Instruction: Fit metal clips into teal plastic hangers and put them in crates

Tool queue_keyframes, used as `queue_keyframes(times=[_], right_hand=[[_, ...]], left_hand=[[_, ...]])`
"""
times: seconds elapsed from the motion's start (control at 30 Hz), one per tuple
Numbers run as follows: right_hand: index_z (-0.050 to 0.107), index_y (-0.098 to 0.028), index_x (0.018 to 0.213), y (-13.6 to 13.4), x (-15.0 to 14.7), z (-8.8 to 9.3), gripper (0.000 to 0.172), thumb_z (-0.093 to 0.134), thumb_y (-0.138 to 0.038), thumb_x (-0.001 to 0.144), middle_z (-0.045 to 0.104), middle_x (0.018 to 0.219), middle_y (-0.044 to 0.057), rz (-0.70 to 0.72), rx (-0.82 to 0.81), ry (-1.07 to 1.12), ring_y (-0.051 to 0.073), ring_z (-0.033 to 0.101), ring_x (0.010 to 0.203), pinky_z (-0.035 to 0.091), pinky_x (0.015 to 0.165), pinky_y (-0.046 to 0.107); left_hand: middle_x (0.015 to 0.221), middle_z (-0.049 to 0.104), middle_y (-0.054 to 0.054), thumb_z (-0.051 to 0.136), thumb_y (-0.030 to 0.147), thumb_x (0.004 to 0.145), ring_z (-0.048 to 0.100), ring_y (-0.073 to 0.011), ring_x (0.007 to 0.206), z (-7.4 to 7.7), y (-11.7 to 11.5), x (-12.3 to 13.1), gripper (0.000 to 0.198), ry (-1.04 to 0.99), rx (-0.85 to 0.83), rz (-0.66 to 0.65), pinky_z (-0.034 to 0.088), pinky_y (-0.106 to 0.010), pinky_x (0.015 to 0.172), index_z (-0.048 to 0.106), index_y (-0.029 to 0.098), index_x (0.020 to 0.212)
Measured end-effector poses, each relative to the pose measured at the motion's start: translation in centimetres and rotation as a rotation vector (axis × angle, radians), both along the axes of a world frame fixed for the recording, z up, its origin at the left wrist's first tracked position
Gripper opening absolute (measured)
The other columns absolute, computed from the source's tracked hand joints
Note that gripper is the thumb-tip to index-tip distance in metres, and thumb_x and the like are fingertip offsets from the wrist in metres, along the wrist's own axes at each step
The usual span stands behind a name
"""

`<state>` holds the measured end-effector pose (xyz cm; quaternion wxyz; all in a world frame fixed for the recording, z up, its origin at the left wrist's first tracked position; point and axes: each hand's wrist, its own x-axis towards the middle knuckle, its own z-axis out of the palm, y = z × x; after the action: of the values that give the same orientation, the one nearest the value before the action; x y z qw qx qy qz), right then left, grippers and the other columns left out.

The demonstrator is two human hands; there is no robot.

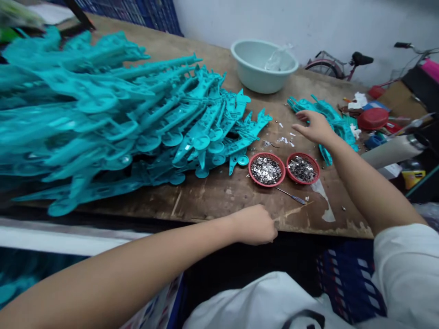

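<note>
My left hand (256,224) is curled into a fist at the table's front edge; whatever it may hold is hidden. Just beyond it lies a thin screwdriver-like tool (291,195) with a bluish handle. Over the right side of the table, my right hand (315,127) hovers with fingers apart and nothing visible in them. Beside and partly behind it are several teal plastic parts (338,119). Two red baskets, a left one (284,172) and a right one (318,174), hold small shiny metal pieces. A large heap of teal plastic parts (137,105) covers the table's left side.
A pale green basin (254,75) with a clear plastic bag stands at the back. At the right are a red lid-like object (373,119), a light-coloured bottle (391,153) and clutter. Blue crates (350,278) sit below the table, and a bicycle (360,59) stands behind.
</note>
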<state>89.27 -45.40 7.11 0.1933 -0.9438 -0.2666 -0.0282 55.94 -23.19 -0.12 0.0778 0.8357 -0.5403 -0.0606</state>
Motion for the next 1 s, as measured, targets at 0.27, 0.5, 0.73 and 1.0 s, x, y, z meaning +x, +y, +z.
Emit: queue_keyframes(times=[0.27,0.5,0.73,1.0], right_hand=[[0.067,-0.024,0.179,21.6,-6.9,1.6,0.063,0.074,-0.045,0.119,0.078,0.178,0.019,0.449,0.272,-0.017,0.041,0.078,0.157,0.062,0.141,0.066],[0.04,-0.03,0.201,29.6,-15.0,4.6,0.083,0.042,-0.019,0.118,0.055,0.201,0.008,0.666,0.204,-0.327,0.034,0.052,0.187,0.043,0.155,0.068],[0.068,-0.028,0.187,31.9,-18.3,7.3,0.066,0.053,-0.017,0.124,0.087,0.15,0.017,0.688,-0.066,-0.441,0.039,0.08,0.134,0.067,0.116,0.051],[0.068,-0.025,0.189,30.2,-16.8,10.1,0.074,0.045,-0.006,0.121,0.087,0.133,0.016,0.626,0.033,-0.608,0.033,0.081,0.113,0.065,0.102,0.043]], left_hand=[[0.08,0.088,-0.01,0.096,0.01,0.106,0.086,-0.0288,0.074,-0.9,0.1,0.7,0.01,-0.02,0.034,0.044,0.047,-0.039,0.062,0.095,0.019,0.101],[0.086,0.09,-0.013,0.084,0.007,0.108,0.083,-0.0315,0.078,-0.7,0.0,1.6,0.021,-0.009,0.045,0.016,0.056,-0.043,0.066,0.1,0.021,0.109],[0.097,0.093,-0.011,0.083,0.009,0.107,0.087,-0.034,0.09,-0.8,-0.5,2.4,0.023,0.036,0.069,-0.004,0.065,-0.047,0.072,0.098,0.026,0.103],[0.085,0.088,-0.003,0.092,0.012,0.104,0.084,-0.028,0.08,-1.8,-1.4,2.0,0.024,0.044,0.082,0.027,0.051,-0.041,0.059,0.089,0.029,0.087]])
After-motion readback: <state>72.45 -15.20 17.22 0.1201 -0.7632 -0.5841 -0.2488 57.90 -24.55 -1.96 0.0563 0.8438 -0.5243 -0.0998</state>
